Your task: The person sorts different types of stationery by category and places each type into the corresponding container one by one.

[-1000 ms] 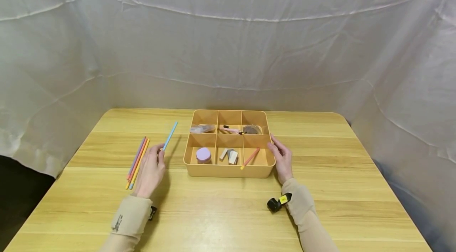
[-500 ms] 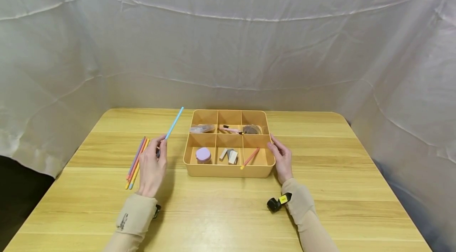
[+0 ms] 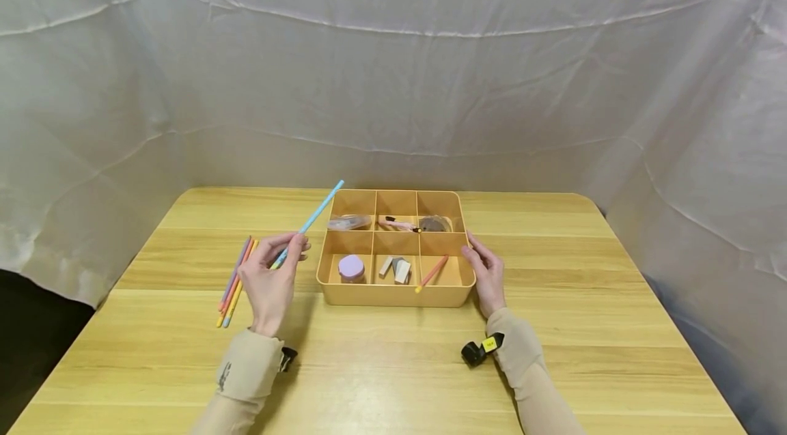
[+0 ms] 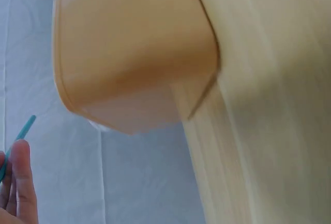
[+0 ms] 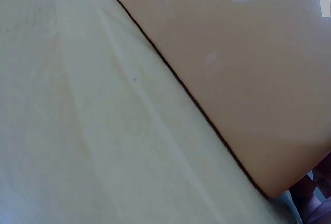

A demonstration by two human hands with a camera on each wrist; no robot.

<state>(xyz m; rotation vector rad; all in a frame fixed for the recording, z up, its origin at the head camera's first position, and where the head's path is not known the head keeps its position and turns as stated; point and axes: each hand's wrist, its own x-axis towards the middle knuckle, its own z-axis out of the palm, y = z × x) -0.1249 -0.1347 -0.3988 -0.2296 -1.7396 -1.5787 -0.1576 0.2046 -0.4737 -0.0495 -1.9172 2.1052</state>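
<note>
A blue pencil is pinched between the thumb and fingers of my left hand, raised left of the box and slanting up to the right. Its tip also shows in the left wrist view. The tan divided storage box sits on the table. My right hand holds its right side, thumb over the rim and fingers along the outside. Left of my left hand lie several coloured pencils. An orange pencil leans in the front right compartment, its yellow end over the front rim.
A purple-lidded container stands in the front left compartment, with small eraser-like blocks in the front middle. Behind are a clear plastic item, a pink item and a round dark item. Grey cloth surrounds the wooden table.
My left hand has lifted the blue pencil and carried it rightward to the box's left side, clear of the other pencils. My right hand and the box have stayed put.
</note>
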